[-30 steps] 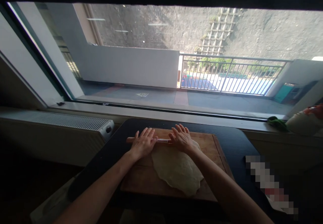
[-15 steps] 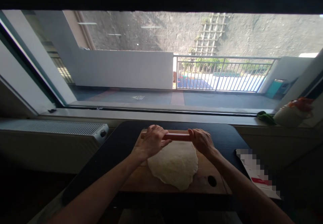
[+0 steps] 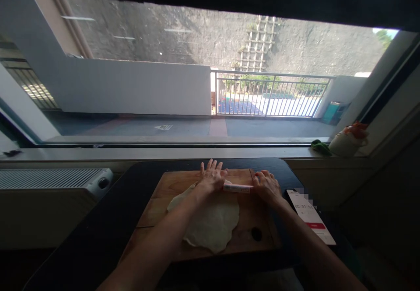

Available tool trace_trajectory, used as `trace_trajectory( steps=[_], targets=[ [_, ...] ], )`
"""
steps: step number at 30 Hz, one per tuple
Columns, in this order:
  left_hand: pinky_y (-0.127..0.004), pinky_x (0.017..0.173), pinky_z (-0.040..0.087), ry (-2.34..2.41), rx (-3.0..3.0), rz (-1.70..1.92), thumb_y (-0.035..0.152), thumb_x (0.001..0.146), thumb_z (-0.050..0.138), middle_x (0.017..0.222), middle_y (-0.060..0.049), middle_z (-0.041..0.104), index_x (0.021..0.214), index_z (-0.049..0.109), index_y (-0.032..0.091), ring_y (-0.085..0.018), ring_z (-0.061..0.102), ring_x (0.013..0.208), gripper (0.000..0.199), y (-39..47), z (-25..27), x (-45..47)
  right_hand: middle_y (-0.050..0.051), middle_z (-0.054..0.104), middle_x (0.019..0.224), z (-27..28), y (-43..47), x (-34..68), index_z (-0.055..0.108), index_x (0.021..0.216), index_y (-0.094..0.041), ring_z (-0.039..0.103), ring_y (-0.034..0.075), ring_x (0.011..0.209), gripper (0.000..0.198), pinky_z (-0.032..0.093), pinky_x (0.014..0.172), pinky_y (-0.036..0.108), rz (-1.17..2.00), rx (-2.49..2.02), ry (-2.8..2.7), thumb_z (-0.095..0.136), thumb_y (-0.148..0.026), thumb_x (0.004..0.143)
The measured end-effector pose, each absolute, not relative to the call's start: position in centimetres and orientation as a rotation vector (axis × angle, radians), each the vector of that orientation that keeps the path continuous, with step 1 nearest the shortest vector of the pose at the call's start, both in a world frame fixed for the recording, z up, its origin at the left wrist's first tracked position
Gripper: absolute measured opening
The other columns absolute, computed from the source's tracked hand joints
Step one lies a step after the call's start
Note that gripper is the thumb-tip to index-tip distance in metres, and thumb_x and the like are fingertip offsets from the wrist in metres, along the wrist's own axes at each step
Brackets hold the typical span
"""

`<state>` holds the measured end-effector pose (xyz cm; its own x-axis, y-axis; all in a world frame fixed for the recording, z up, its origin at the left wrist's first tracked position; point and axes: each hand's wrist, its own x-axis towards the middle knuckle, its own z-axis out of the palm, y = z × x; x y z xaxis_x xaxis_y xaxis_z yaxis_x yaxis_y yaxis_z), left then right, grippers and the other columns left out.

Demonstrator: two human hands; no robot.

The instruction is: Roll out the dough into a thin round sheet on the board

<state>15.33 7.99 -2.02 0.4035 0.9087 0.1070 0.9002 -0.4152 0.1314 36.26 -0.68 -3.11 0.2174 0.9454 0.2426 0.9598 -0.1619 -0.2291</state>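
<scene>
A pale, flat sheet of dough (image 3: pixel 216 225) with an uneven edge lies on a wooden cutting board (image 3: pixel 182 179). Across the dough's far edge sits a pinkish rolling pin (image 3: pixel 236 187), with print along its visible middle. My left hand (image 3: pixel 212 176) has its fingers outstretched and spread, the palm resting over the pin's left end. At the other end, my right hand (image 3: pixel 267 187) has its fingers bent over the pin. Both pin ends are hidden under my hands, and my left forearm covers part of the dough.
The board lies on a dark table (image 3: pixel 131 194) beneath a large window. A phone (image 3: pixel 310 219) showing a timer lies right of my right hand. A white radiator (image 3: pixel 95 181) stands left, and a pale pot (image 3: pixel 346 144) and green item (image 3: pixel 320 147) rest on the sill.
My left hand has spread its fingers over the pin. The pin sits slightly nearer over the dough. The view has turned, shifting the board and table left, and the phone's screen shows more clearly.
</scene>
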Motion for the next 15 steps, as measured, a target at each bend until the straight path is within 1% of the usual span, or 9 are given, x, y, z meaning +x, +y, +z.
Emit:
trace_trajectory(
  steps=[2, 5, 6, 8, 12, 15],
  targets=[
    [-0.055, 0.109, 0.009, 1.650, 2.603, 0.273, 0.054, 0.090, 0.016, 0.145, -0.008, 0.035, 0.136, 0.039, 0.020, -0.026, 0.017, 0.138, 0.061, 6.9, -2.0, 14.7, 0.008, 0.051, 0.123, -3.4, -1.4, 36.3, 0.058, 0.110, -0.021, 0.045, 0.022, 0.112, 0.036, 0.035, 0.088, 0.034, -0.082, -2.167, -1.807, 0.030, -0.034, 0.092],
    [-0.052, 0.110, 0.009, 1.430, 2.779, 0.369, 0.051, 0.092, 0.016, 0.145, -0.004, 0.036, 0.136, 0.039, 0.026, -0.024, 0.020, 0.137, 0.056, 3.7, -2.6, 12.9, 0.009, 0.047, 0.130, -4.7, -3.7, 36.2, 0.055, 0.118, -0.019, 0.036, 0.023, 0.123, 0.041, 0.028, 0.100, 0.037, -0.229, -2.046, -1.911, 0.026, -0.035, 0.094],
    [-0.051, 0.111, 0.008, 1.363, 2.834, 0.410, 0.049, 0.093, 0.016, 0.145, -0.002, 0.036, 0.137, 0.037, 0.028, -0.023, 0.019, 0.137, 0.053, 3.0, -2.8, 12.4, 0.009, 0.047, 0.131, -5.0, -4.2, 36.2, 0.053, 0.121, -0.017, 0.033, 0.023, 0.126, 0.043, 0.025, 0.103, 0.037, -0.267, -2.011, -1.934, 0.025, -0.036, 0.094],
    [-0.050, 0.111, 0.007, 1.327, 2.880, 0.453, 0.048, 0.093, 0.018, 0.145, -0.002, 0.036, 0.137, 0.037, 0.028, -0.023, 0.018, 0.138, 0.052, 2.9, -2.8, 12.3, 0.009, 0.046, 0.133, -5.3, -4.2, 36.2, 0.050, 0.125, -0.015, 0.031, 0.023, 0.128, 0.045, 0.022, 0.105, 0.037, -0.294, -1.995, -1.940, 0.025, -0.037, 0.094],
    [-0.053, 0.110, 0.008, 1.518, 2.770, 0.376, 0.049, 0.092, 0.021, 0.146, -0.007, 0.034, 0.136, 0.039, 0.021, -0.025, 0.018, 0.138, 0.055, 6.8, -2.3, 14.2, 0.010, 0.049, 0.132, -4.3, -0.8, 36.4, 0.055, 0.119, -0.015, 0.036, 0.023, 0.127, 0.043, 0.025, 0.104, 0.036, -0.189, -2.131, -1.849, 0.026, -0.034, 0.094],
    [-0.055, 0.109, 0.010, 1.604, 2.702, 0.358, 0.049, 0.091, 0.021, 0.145, -0.009, 0.035, 0.136, 0.040, 0.020, -0.026, 0.018, 0.137, 0.056, 7.8, -2.2, 14.8, 0.010, 0.049, 0.132, -3.7, -0.1, 36.3, 0.055, 0.120, -0.014, 0.038, 0.022, 0.126, 0.045, 0.027, 0.103, 0.036, -0.115, -2.171, -1.840, 0.025, -0.035, 0.094]
  ],
)
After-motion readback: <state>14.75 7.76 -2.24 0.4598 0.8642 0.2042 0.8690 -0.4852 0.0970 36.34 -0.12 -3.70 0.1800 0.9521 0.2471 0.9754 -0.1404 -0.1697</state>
